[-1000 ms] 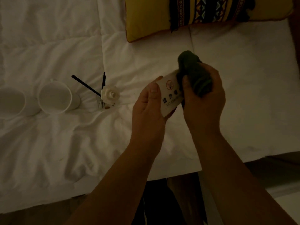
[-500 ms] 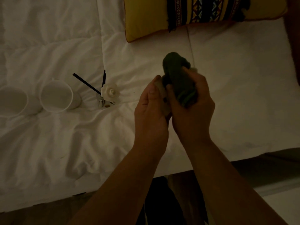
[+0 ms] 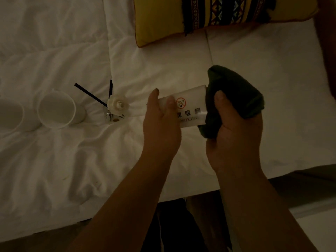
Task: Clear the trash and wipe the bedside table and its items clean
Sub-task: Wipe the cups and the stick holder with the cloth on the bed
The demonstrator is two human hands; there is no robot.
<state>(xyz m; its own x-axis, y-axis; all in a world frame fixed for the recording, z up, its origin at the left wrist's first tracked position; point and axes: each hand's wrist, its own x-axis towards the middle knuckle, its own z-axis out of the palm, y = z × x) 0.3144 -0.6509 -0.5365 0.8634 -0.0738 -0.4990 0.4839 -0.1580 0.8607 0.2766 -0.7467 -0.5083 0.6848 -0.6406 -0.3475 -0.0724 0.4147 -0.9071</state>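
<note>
Green cloth (image 3: 234,99), gripped by your right hand (image 3: 236,135), has slid off the sign (image 3: 189,110) pinched in your left hand (image 3: 161,128); printed face wiped.

A yellow cushion (image 3: 160,19) with a dark patterned band lies on the white bed (image 3: 54,160), up beyond the hands.

My left hand (image 3: 161,124) grips a white no-smoking sign card (image 3: 190,108) over the white quilted bed cover (image 3: 72,160). My right hand (image 3: 234,135) presses a bunched dark green cloth (image 3: 234,95) against the card's right end. Two white cups (image 3: 56,110) lie leftward.
</note>
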